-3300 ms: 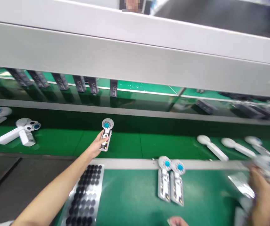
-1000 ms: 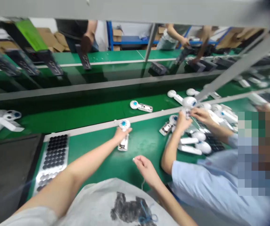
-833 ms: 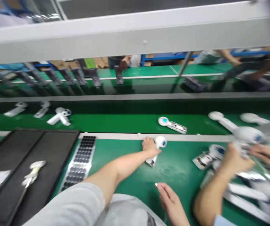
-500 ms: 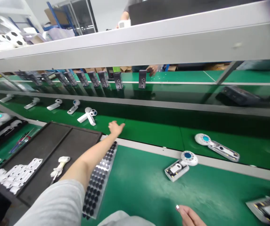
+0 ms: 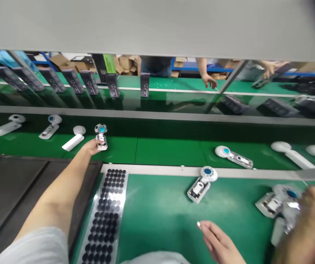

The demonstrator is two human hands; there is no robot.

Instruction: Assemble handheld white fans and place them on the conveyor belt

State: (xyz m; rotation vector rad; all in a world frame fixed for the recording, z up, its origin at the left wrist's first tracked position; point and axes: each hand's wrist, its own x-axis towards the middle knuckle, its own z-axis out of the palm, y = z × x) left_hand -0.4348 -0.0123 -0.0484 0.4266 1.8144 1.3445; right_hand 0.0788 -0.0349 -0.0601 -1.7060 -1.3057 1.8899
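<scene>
My left hand (image 5: 91, 146) reaches onto the dark green conveyor (image 5: 171, 151), its fingers closed on the lower body of a white round-headed device (image 5: 101, 143) with a black-patterned head and blue centre. Just left of it lies another white device (image 5: 73, 142). Low in the view, my right hand (image 5: 219, 242) pinches a small white piece (image 5: 198, 224) between thumb and forefinger, above the green work mat (image 5: 151, 212). Beyond that hand, an opened device (image 5: 198, 189) rests on the mat, its inner parts showing.
A sheet of black round pads (image 5: 102, 220) lies beside a dark tray (image 5: 14, 190). At right, a co-worker's blurred hand (image 5: 308, 223) is over more opened devices (image 5: 273, 203). Dark boxes (image 5: 145, 85) stand on the shelf behind. A grey beam (image 5: 157, 29) crosses above.
My left hand has moved left along the conveyor and closed on a device. My right hand still pinches the white piece. The view has shifted, and a co-worker's hand has appeared at right.
</scene>
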